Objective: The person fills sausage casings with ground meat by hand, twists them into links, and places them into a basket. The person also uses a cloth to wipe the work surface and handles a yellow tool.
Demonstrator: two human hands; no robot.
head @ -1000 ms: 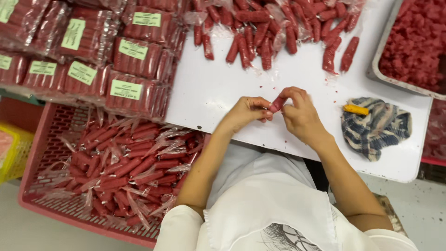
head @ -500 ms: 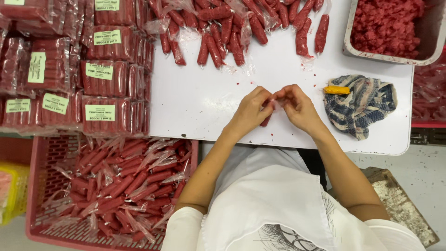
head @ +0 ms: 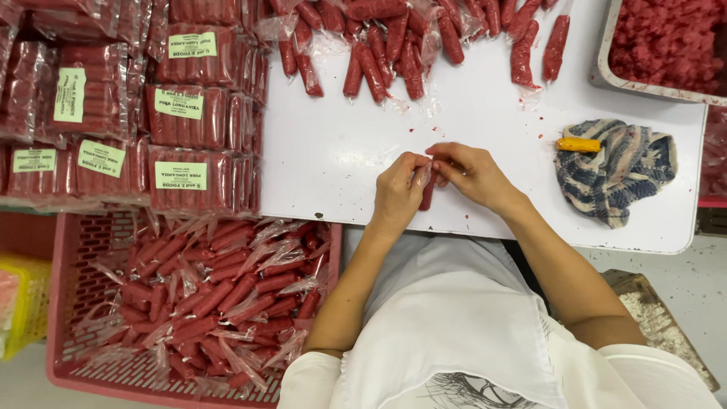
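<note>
Where both hands meet over the white table [head: 341, 151], they pinch one wrapped sausage [head: 427, 194]. Left hand [head: 397, 193] and right hand [head: 473, 174] are closed on its wrapper.

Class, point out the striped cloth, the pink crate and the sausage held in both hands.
Striped cloth [head: 617, 170], head view, its middle folds.
Pink crate [head: 79, 250], head view, its bare left wall.
Sausage [head: 426, 195], head view, lower end between the hands.

The sausage [head: 427, 194] was mostly hidden between the hands. The meat tray [head: 606, 72] ran off the top edge; the labels' print was unreadable.

Sausage-packing workshop: labelled sausage packs [head: 182, 178]
</note>
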